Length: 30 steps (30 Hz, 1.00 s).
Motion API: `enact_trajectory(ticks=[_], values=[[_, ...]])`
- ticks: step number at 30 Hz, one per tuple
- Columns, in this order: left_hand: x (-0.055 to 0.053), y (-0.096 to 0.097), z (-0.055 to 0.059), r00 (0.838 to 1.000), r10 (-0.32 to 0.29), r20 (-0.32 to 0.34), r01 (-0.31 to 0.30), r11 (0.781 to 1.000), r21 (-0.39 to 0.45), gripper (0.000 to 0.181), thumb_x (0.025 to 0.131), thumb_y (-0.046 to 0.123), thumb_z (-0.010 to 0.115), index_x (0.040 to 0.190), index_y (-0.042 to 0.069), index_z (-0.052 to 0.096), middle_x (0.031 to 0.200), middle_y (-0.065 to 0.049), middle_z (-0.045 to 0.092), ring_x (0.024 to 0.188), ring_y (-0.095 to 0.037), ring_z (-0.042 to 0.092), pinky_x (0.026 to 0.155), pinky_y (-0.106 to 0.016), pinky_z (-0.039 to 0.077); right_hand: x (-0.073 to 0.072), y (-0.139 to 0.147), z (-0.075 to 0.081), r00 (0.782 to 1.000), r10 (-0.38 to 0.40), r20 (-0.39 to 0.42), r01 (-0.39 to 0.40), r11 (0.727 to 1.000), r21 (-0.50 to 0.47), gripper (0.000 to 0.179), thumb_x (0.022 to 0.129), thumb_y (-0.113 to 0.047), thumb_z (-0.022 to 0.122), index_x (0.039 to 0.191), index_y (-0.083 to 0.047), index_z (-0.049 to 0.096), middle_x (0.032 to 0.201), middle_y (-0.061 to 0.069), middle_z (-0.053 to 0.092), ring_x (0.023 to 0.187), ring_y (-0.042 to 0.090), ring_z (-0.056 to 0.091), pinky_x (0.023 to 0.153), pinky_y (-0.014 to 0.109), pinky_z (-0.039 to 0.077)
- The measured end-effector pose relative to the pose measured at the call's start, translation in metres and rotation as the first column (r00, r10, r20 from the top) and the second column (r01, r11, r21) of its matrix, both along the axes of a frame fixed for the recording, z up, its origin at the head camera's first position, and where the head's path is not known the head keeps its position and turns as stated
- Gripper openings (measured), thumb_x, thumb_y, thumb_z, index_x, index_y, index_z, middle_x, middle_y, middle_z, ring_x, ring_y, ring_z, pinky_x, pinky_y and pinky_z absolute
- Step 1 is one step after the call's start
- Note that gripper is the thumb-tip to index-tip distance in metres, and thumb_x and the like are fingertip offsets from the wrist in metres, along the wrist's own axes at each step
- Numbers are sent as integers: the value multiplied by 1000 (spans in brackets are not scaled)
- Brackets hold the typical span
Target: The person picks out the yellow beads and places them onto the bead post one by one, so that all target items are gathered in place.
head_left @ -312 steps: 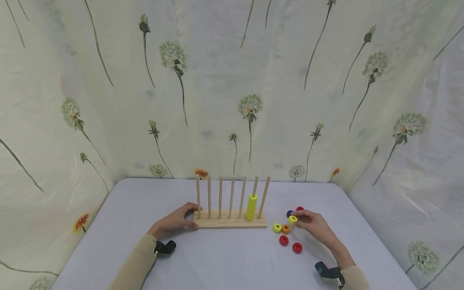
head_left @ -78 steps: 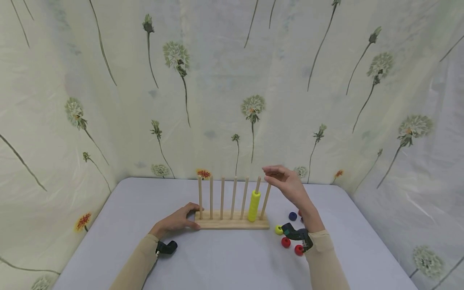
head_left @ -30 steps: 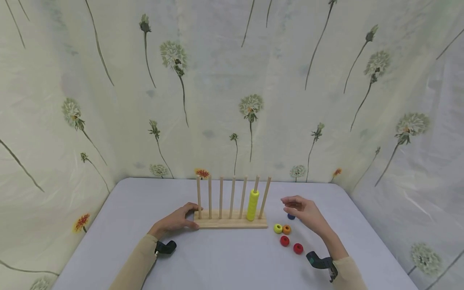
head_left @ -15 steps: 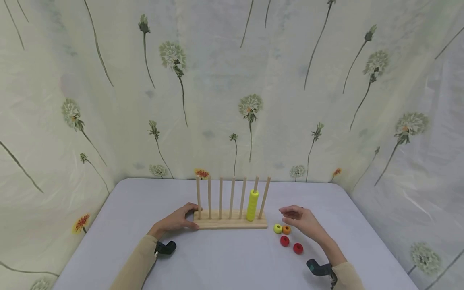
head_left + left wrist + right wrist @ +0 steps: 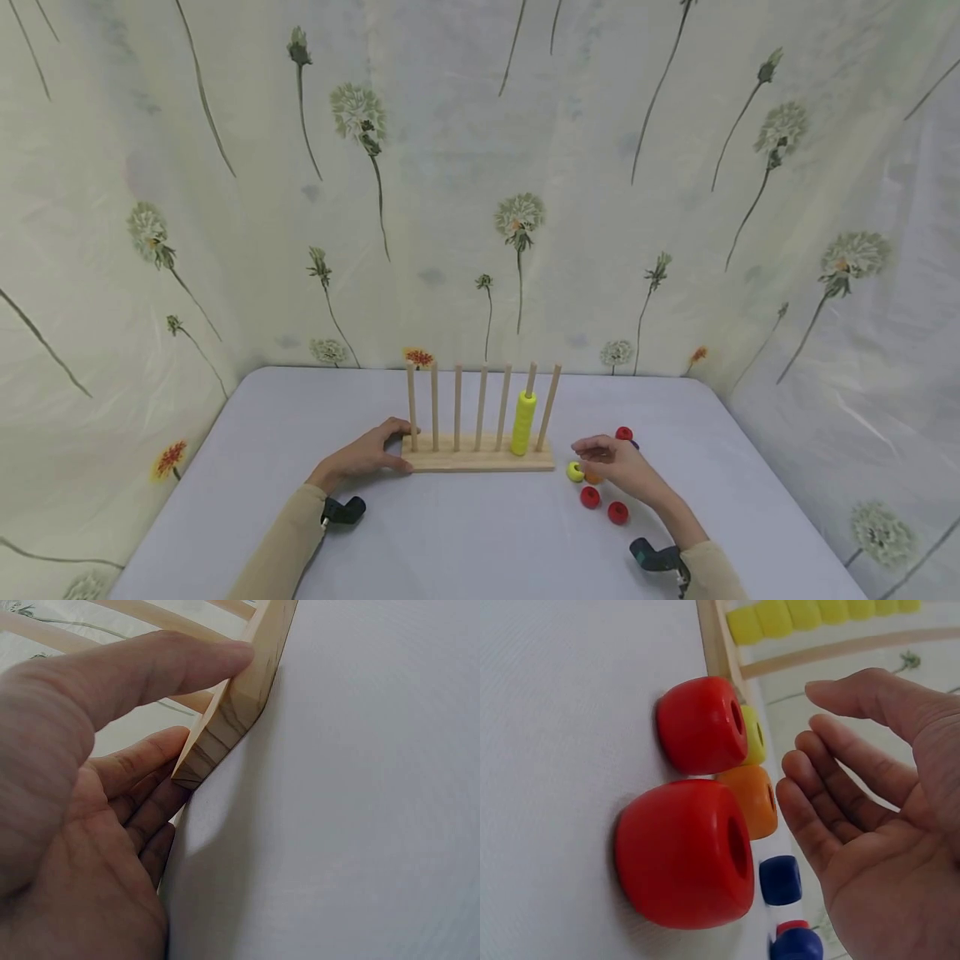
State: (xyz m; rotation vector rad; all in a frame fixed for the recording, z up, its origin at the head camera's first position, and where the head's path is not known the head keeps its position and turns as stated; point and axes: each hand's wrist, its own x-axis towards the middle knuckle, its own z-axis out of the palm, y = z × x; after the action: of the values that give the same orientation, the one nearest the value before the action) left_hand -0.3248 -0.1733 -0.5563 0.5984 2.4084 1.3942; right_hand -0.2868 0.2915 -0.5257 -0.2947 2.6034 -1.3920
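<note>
A wooden peg stand (image 5: 480,463) with a row of upright pegs sits mid-table. Yellow beads (image 5: 523,423) are stacked on its second peg from the right, the peg top showing above them. My left hand (image 5: 366,451) grips the stand's left end, thumb at the front edge and fingers behind, as the left wrist view also shows. Over the loose beads hovers my right hand (image 5: 621,468), fingers bent and apart, holding nothing. Closest to its fingertips in the head view is a yellow bead (image 5: 575,472); the orange bead (image 5: 748,799) beside it is partly hidden there.
Two red beads (image 5: 618,512) lie nearer the front. Behind the right hand are another red bead (image 5: 624,433) and blue ones, mostly hidden; the right wrist view shows a blue bead (image 5: 780,880). A flower-printed cloth (image 5: 450,208) hangs behind the table.
The yellow bead earlier in my right hand is gone from it, and the stack stands taller. From the peg tops the right hand has come down to the loose beads. The left hand stays put.
</note>
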Motion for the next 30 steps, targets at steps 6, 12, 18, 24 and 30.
enact_trajectory(ticks=[6, 12, 18, 24, 30], values=[[0, 0, 0, 1000, -6, -11, 6, 1000, -4, 67, 74, 25, 83, 130, 11, 49, 139, -9, 45, 135, -28, 36, 113, -51, 24, -1, 2, -4, 998, 58, 3, -58, 998, -1, 39, 88, -19, 70, 121, 0, 61, 118, 19, 63, 99, 20, 61, 78, 23, 54], [-1, 0, 0, 1000, 2, -12, -2, 1000, 3, 67, 74, 25, 83, 130, 11, 49, 139, -9, 45, 135, -28, 35, 113, -52, 23, -3, 1, -9, 998, 51, 33, -52, 999, 5, 37, 85, -17, 73, 118, -5, 63, 117, 12, 64, 101, 21, 59, 79, 24, 53], [1, -1, 0, 1000, -12, -5, 12, 1000, 10, 67, 75, 23, 83, 131, 9, 49, 141, -11, 43, 135, -30, 35, 112, -51, 24, -1, 1, -17, 998, 46, 38, -48, 998, 43, 34, 83, -17, 75, 115, -9, 64, 114, 5, 65, 106, 21, 59, 85, 26, 53], [1, 0, -1, 1000, -2, -6, 2, 1000, 9, 68, 74, 24, 83, 131, 11, 49, 140, -9, 44, 135, -28, 36, 112, -52, 24, -3, 0, -20, 999, 28, 15, -29, 997, 67, 34, 82, -17, 75, 113, -10, 65, 113, 4, 65, 104, 20, 60, 85, 28, 53], [0, -1, 0, 1000, -8, -11, 8, 1000, 6, 68, 75, 25, 83, 132, 10, 49, 140, -9, 44, 135, -28, 36, 112, -52, 25, -4, 1, -18, 1000, 26, -3, -26, 996, 80, 31, 82, -16, 75, 112, -11, 67, 110, 5, 66, 98, 19, 60, 78, 24, 53]])
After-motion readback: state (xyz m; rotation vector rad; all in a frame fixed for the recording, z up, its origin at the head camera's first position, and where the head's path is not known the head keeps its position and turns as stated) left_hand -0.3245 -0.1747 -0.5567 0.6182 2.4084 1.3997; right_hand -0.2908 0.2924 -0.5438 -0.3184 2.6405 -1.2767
